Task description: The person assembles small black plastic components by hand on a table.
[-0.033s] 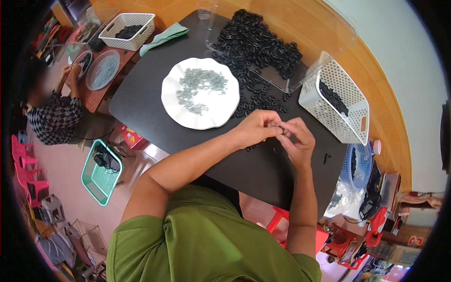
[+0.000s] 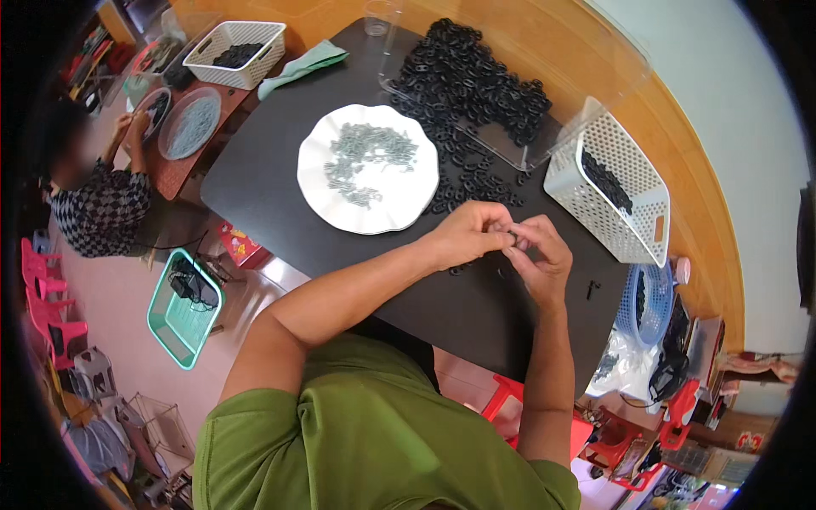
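My left hand [image 2: 472, 235] and my right hand [image 2: 541, 255] meet fingertip to fingertip above the dark table [image 2: 442, 319]. Both are pinched closed around a small dark piece [image 2: 512, 239], mostly hidden by the fingers, so its exact kind does not show. Just beyond them are loose black oval rings [image 2: 476, 189], spreading from a large heap [image 2: 463, 72]. Left of the heap, a white scalloped plate [image 2: 370, 219] carries many thin grey-green pins [image 2: 361, 153]. One small black part [image 2: 592, 290] lies alone to the right of my right hand.
A clear plastic bin [image 2: 518, 161] lies around the heap. At the right edge stands a white perforated basket [image 2: 650, 200] with black parts; a blue basket [image 2: 654, 314] sits below it. A green cloth [image 2: 306, 65] lies far left. Another person [image 2: 102, 204] works at a side table.
The table and its contents appear very slightly further right in the picture. My hands keep the same pinched pose.
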The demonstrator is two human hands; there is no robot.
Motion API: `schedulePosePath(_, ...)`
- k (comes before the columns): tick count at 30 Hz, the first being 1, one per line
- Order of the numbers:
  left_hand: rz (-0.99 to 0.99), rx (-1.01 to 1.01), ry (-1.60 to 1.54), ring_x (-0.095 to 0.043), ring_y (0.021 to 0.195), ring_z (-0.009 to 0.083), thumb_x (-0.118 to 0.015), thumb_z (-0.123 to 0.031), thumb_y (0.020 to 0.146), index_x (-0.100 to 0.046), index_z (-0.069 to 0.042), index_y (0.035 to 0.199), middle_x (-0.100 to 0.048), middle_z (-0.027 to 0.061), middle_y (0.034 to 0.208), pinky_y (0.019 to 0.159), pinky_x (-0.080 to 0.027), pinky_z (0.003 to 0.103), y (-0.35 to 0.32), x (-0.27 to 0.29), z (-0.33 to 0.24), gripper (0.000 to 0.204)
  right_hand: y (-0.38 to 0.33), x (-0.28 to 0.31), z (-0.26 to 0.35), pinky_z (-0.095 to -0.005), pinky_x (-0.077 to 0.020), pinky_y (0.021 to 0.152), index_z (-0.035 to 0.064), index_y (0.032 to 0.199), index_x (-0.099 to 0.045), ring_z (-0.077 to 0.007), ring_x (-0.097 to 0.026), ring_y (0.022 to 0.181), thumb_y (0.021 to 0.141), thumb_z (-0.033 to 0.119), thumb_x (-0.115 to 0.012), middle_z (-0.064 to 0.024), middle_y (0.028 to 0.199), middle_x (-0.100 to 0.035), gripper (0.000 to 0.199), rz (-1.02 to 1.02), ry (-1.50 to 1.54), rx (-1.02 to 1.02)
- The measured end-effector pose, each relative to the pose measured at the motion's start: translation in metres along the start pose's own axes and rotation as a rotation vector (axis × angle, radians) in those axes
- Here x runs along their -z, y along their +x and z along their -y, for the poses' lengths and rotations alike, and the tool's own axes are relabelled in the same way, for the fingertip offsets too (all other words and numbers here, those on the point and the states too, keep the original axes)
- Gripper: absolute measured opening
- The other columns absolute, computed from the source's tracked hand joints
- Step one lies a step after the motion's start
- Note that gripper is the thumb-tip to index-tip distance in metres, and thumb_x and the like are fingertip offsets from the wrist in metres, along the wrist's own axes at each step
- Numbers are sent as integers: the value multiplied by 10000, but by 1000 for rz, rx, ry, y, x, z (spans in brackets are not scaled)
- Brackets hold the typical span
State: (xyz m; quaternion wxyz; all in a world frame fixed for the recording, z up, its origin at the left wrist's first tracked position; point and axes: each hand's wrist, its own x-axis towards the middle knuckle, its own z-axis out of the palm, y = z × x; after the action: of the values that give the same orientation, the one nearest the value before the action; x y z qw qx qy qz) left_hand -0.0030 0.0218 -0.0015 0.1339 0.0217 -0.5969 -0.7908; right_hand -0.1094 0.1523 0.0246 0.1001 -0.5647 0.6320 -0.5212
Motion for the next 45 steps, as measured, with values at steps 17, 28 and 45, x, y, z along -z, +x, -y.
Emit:
schedulePosePath(17, -132, -256, 1168, -528, 932, 270, -527, -94, 734, -581, -42, 790, -552, 136, 910, 738, -449, 399, -8, -12, 25, 93, 78, -41, 37, -282, -431, 545, 7, 844, -605, -209, -554, 632, 714, -31, -594, -87, 731, -553, 136, 302, -337, 135)
schedulePosePath(28, -256, -367, 949, -479, 1021, 286, -493, -151, 800, -537, -69, 1000, -534, 106, 1033, 859, -358, 404, -6, -13, 37, 220, 127, -130, 17, -364, -455, 544, 81, 783, -617, -262, -569, 653, 717, 60, -608, -73, 685, -527, 70, 513, -659, 463)
schedulePosePath(45, -310, -564, 1108, -463, 1011, 312, -556, -164, 757, -524, -62, 976, -530, 134, 1008, 842, -348, 431, -8, -12, 46, 244, 133, -142, 10, -380, -456, 601, 84, 764, -603, -287, -587, 702, 714, 80, -587, -85, 742, -583, 52, 663, -787, 288)
